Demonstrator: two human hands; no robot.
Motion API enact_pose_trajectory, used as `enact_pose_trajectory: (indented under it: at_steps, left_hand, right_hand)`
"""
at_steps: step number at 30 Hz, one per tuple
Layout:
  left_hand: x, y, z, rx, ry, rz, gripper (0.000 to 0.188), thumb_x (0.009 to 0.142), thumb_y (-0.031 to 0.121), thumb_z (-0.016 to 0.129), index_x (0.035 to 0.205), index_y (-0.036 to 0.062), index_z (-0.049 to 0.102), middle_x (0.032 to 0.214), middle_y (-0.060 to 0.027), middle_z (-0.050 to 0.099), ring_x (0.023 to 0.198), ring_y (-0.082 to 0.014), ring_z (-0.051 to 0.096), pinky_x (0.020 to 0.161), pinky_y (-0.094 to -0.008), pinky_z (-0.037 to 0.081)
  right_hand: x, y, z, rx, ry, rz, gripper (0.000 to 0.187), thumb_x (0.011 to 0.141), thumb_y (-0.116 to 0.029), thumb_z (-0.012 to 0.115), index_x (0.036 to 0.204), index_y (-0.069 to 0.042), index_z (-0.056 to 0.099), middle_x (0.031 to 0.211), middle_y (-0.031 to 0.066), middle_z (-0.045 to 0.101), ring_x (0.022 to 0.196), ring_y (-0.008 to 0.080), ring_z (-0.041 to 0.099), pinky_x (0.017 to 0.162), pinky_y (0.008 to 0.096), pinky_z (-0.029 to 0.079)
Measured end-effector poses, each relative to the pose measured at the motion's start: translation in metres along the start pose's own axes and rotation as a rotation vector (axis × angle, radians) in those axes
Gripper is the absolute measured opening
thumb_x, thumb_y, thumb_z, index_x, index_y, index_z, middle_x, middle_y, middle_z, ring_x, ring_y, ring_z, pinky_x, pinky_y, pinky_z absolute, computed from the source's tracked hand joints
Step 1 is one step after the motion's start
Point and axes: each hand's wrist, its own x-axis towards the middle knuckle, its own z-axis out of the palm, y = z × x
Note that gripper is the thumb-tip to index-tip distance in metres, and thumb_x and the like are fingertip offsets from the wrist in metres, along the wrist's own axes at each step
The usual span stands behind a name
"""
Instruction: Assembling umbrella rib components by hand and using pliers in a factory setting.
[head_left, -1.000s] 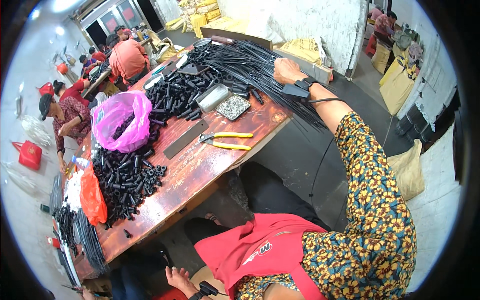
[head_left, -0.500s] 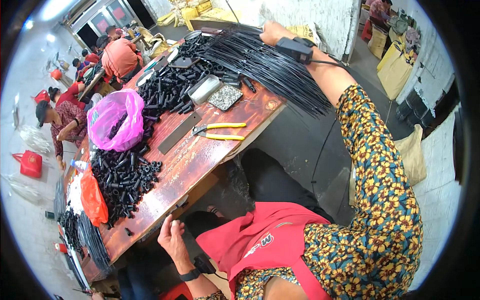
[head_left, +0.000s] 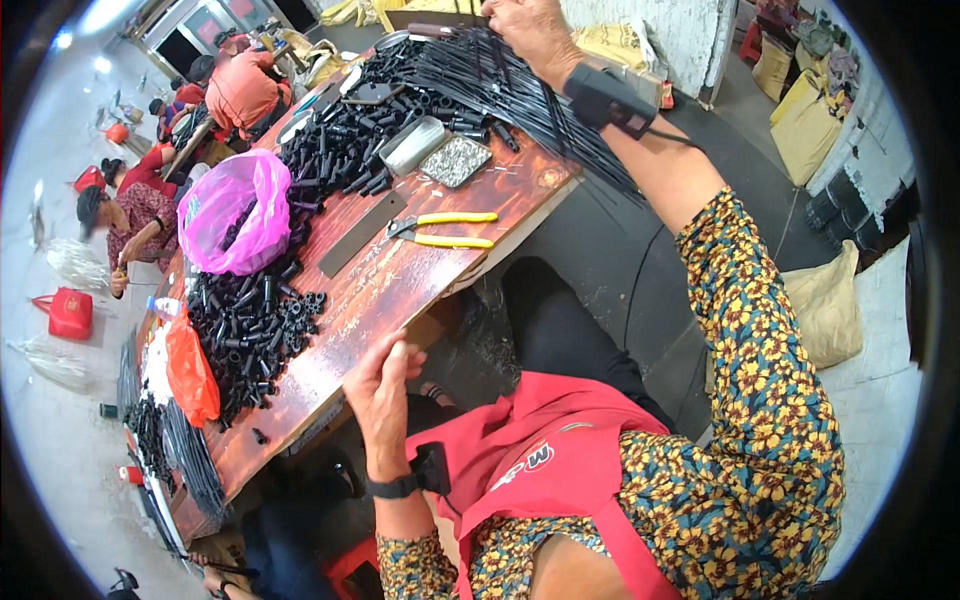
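Note:
My right hand (head_left: 528, 38) is raised at the far edge of the table, its fingers closed on thin black rods that blur around it. Below it spreads a large bundle of thin black rods (head_left: 490, 75). My left hand (head_left: 385, 385) is at the near table edge with curled fingers; whatever they may hold is hidden. Yellow-handled cutting pliers (head_left: 450, 229) lie between the hands, beside a flat metal strip (head_left: 362, 235). A small tin of metal pins (head_left: 456, 162) sits behind them, its lid (head_left: 412, 145) alongside.
Piles of short black plastic tubes (head_left: 255, 335) cover the wooden table (head_left: 350, 320). A pink plastic bag (head_left: 235, 215) and an orange bag (head_left: 190, 370) stand at left. Co-workers (head_left: 240, 95) sit at back left. Sacks (head_left: 825, 310) rest on the floor at right.
My right hand has moved left, and dark rods now show around it. My left hand has risen and shifted right along the table edge, fingers still curled.

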Motion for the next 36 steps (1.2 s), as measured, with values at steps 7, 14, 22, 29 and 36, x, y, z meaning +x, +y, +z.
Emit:
enact_pose_trajectory:
  at_steps: [7, 14, 22, 29, 36]
  left_hand:
    - [0.057, 0.03, 0.08, 0.388, -0.165, 0.279, 0.023, 0.086, 0.012, 0.065, 0.105, 0.0004, 0.068, 0.09, -0.0116, 0.06, 0.081, -0.0206, 0.061, 0.074, -0.0286, 0.047]
    - [0.115, 0.002, 0.125, 1.025, -0.115, 0.328, 0.061, 0.084, 0.043, 0.063, 0.137, 0.0183, 0.046, 0.14, -0.0262, 0.037, 0.133, -0.0495, 0.029, 0.104, -0.0632, 0.026]
    - [0.123, -0.031, 0.132, 0.886, -0.067, 0.51, 0.026, 0.081, 0.034, 0.067, 0.098, 0.0143, 0.07, 0.132, -0.021, 0.042, 0.127, -0.0476, 0.03, 0.099, -0.0633, 0.026]
    - [0.07, 0.004, 0.076, 0.281, -0.019, 0.416, 0.02, 0.082, 0.012, 0.064, 0.098, -0.0001, 0.068, 0.098, -0.0162, 0.061, 0.092, -0.0289, 0.06, 0.079, -0.0375, 0.047]
    - [-0.007, 0.085, 0.002, -0.335, -0.115, -0.027, 0.031, 0.096, 0.023, 0.055, 0.086, -0.004, 0.067, 0.066, -0.0093, 0.066, 0.057, -0.0158, 0.065, 0.049, -0.0242, 0.049]
  right_hand:
    - [-0.04, 0.027, 0.013, 0.133, 0.093, -0.067, 0.035, 0.094, -0.028, 0.053, 0.076, 0.0, 0.063, 0.065, 0.0077, 0.059, 0.06, 0.0178, 0.056, 0.058, 0.0315, 0.045]
    - [-0.092, 0.052, 0.035, 0.112, -0.075, 0.039, 0.03, 0.095, -0.026, 0.052, 0.081, 0.0, 0.058, 0.064, 0.0174, 0.058, 0.056, 0.0257, 0.052, 0.055, 0.0381, 0.042]
    - [-0.116, -0.029, -0.02, 0.249, -0.439, 0.254, 0.027, 0.098, -0.018, 0.05, 0.077, -0.002, 0.057, 0.059, -0.0037, 0.048, 0.054, 0.0029, 0.039, 0.049, 0.0218, 0.03]
    - [-0.137, -0.079, -0.045, 0.38, -0.638, 0.502, 0.023, 0.098, -0.025, 0.052, 0.093, -0.004, 0.061, 0.059, -0.007, 0.048, 0.05, -0.0021, 0.038, 0.043, 0.0162, 0.025]
    - [-0.152, -0.111, -0.005, 0.41, -1.012, 0.452, 0.021, 0.098, -0.019, 0.052, 0.092, -0.002, 0.061, 0.065, -0.0051, 0.048, 0.06, 0.0021, 0.042, 0.053, 0.0211, 0.033]
